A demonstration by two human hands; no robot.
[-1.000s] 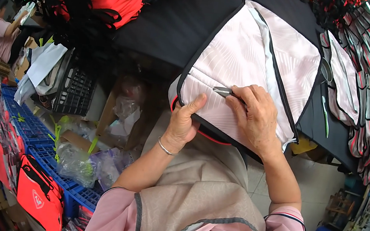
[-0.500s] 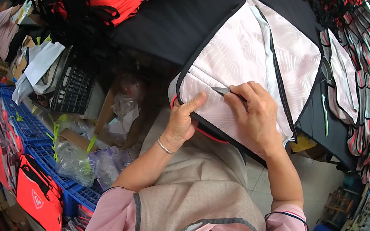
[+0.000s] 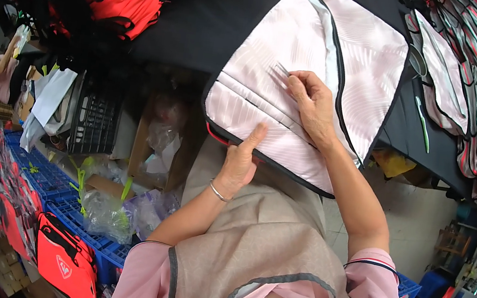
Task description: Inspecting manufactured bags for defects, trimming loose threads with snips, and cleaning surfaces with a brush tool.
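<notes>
Panel of pale pink patterned fabric point(image 3: 257, 49), edged in black binding, lies over the near side of the black-covered table point(image 3: 183, 39); our left hand point(image 3: 239, 164) clasps its near edge, thumb uppermost, fingers hidden. Our right hand point(image 3: 313, 101) pinches a slim grey metal tool point(image 3: 284, 69), tips blurred. Best we keep the cloth taut and those tips shallow near the seam point(image 3: 263, 109).

the fabric piece point(image 3: 269, 50) is laid over the desk's point(image 3: 190, 31) near edge; to its right a tool point(image 3: 422, 125) and second fabric piece point(image 3: 441, 70) are placed, to its left strapped bundles point(image 3: 132, 14).
</notes>
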